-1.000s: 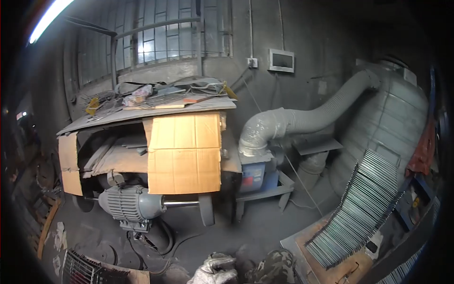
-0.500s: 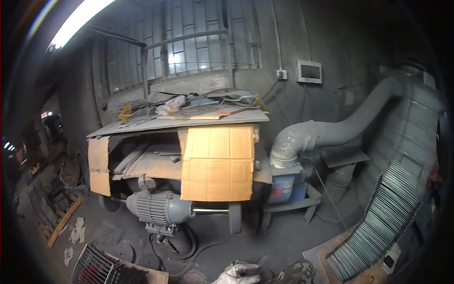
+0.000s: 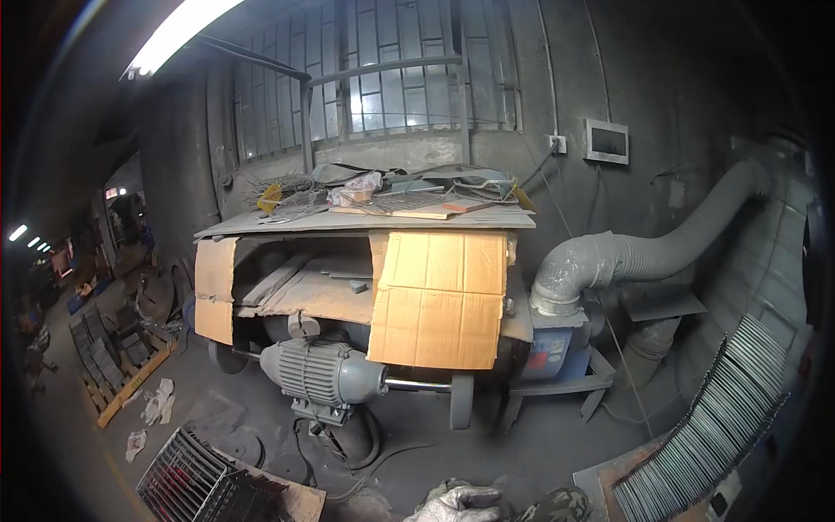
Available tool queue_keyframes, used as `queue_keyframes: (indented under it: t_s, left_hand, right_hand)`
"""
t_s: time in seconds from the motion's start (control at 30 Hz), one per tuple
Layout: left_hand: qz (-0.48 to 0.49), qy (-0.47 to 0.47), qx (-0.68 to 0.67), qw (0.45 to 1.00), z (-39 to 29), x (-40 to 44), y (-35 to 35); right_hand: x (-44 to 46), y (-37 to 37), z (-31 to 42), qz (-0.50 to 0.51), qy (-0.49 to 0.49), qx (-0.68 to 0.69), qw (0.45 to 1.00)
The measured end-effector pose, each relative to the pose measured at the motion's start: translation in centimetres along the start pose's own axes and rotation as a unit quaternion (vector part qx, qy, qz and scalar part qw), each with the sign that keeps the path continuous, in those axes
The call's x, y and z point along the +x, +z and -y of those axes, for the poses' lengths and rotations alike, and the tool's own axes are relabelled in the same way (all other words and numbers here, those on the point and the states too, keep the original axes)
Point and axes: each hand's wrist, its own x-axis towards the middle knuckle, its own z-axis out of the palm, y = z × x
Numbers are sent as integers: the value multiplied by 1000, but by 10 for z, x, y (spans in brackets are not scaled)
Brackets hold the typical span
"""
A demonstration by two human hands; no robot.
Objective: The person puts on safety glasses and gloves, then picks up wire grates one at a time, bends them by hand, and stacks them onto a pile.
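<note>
My left hand (image 3: pixel 457 504), in a grey, dusty work glove, shows at the bottom edge, a little right of the middle. Its fingers point to the right, loosely bent with a gap between them, and I see nothing in them. Camouflage cloth (image 3: pixel 557 505) lies just right of the glove; whether it is a sleeve or a trouser leg I cannot tell. My right hand is out of view. Further right, a long curved stack of thin metal pieces (image 3: pixel 704 426) rests on a board. At the lower left stands a rack of dark metal bars (image 3: pixel 187 478).
Ahead stands a grey motor (image 3: pixel 317 374) with a shaft and wheels, under a bench hung with cardboard flaps (image 3: pixel 439 300). A thick duct (image 3: pixel 644 257) runs from a blue blower (image 3: pixel 548 352). Cables (image 3: pixel 374 474) cross the floor. A wooden pallet (image 3: pixel 135 383) lies left.
The view has turned left, so the bench, motor and stacks sit further right in the picture. The gloved hand keeps nearly the same pose at the bottom edge.
</note>
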Motion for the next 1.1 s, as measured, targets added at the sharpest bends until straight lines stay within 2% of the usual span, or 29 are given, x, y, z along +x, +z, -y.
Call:
queue_keyframes:
  t_s: [0.03,0.1,0.13,0.2,0.27,0.33,0.4,0.47,0.5,0.6,0.63,0.77,0.8,0.83,0.9,0.93,0.97,1.0,1.07,1.1]
  left_hand:
    - [-24,14,6,1000,5,-2,2]
    - [-74,36,15,996,-28,-8,31]
    - [-50,78,110,990,-46,-16,28]
    - [-75,-15,135,988,-42,-21,24]
    - [-42,39,142,988,-32,-8,16]
    - [-17,99,147,984,-19,-3,10]
    - [-41,-21,26,999,-17,-11,11]
    - [5,-10,15,1000,-15,-11,0]
    - [10,27,69,997,-19,-11,0]
    - [22,128,226,965,-40,-10,3]
    - [26,127,251,959,-44,-10,4]
    - [76,138,238,959,-35,-9,-3]
    - [59,73,83,992,-22,-10,-1]
    - [41,6,-75,996,-8,-13,9]
    - [-2,-26,-100,995,-1,-15,12]
    - [-24,8,32,999,-20,-13,14]
    - [-28,18,87,996,-25,-13,12]
    - [-33,28,141,989,-29,-14,11]
    - [-10,0,95,995,-24,-14,3]
    - [2,-10,72,997,-23,-13,2]
  right_hand:
    - [3,-13,-2,45,43,-7,998]
    - [7,-22,-10,111,131,30,985]
    - [7,-15,-18,111,177,130,969]
    - [19,6,-35,85,271,321,904]
    - [19,7,-28,86,291,339,890]
    - [14,10,-30,71,262,400,875]
    - [11,11,-38,53,226,441,867]
    - [8,12,-44,19,188,465,865]
    - [10,10,-50,30,161,457,874]
    - [9,13,-47,-35,185,445,876]
    - [10,11,-47,-25,184,427,885]
    - [15,8,-51,16,168,401,900]
    - [16,9,-52,7,173,382,908]
    - [17,9,-52,-2,176,363,915]
    - [15,7,-50,-22,194,344,919]
    - [14,8,-60,5,126,366,922]
    - [11,9,-79,30,57,385,920]
    - [12,10,-63,7,102,384,918]
    - [13,12,-31,-41,190,384,903]
    - [8,29,-41,-67,131,391,909]
